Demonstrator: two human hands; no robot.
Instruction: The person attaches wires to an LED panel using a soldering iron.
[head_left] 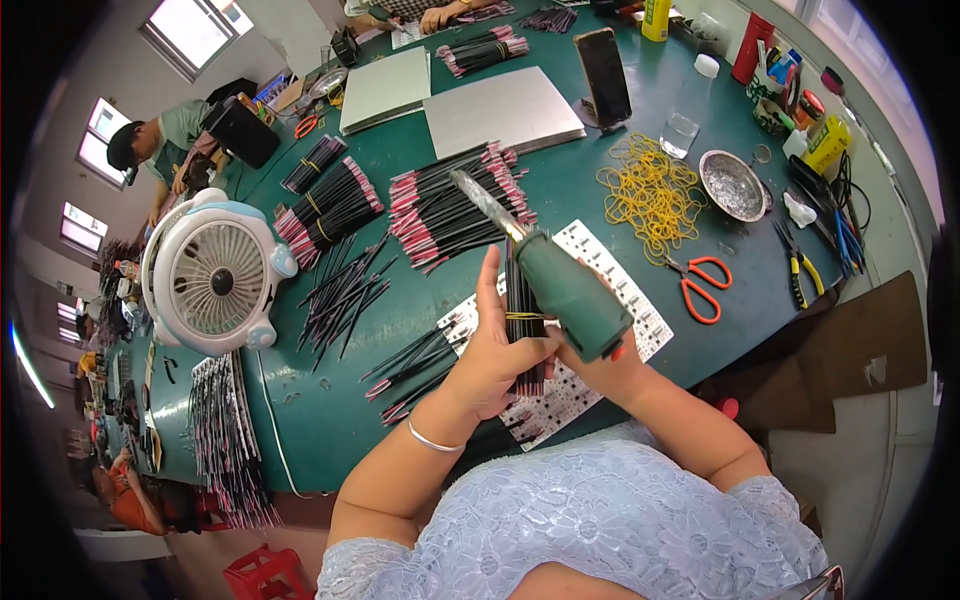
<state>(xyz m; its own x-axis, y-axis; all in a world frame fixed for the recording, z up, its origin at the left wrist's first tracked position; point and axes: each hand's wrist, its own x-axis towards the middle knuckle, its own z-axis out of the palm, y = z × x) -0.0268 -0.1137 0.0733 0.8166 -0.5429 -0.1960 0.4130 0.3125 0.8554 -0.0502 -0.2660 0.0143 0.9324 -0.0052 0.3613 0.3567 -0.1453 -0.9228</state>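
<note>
My left hand [482, 365] is wrapped round an upright bundle of black wires [517, 288] with a yellow rubber band about its middle; the forefinger points up beside it. Just right of the bundle, my right hand [608, 376] grips a green heat gun [575, 292], its metal nozzle slanting up and left. The gun hides most of that hand's fingers. Beneath both hands lies a white sheet with dark spots [640, 310]. Loose black wires [412, 375] lie left of my left wrist. Beyond the nozzle spreads a pile of pink-ended black wires [440, 215].
Yellow rubber bands [650, 190], a metal bowl [735, 186], orange-handled scissors [700, 287] and pliers [797, 265] lie to the right. A white fan [220, 270] stands left. A phone [603, 80] stands beyond the grey boards [500, 110]. Co-workers sit at the far side and left.
</note>
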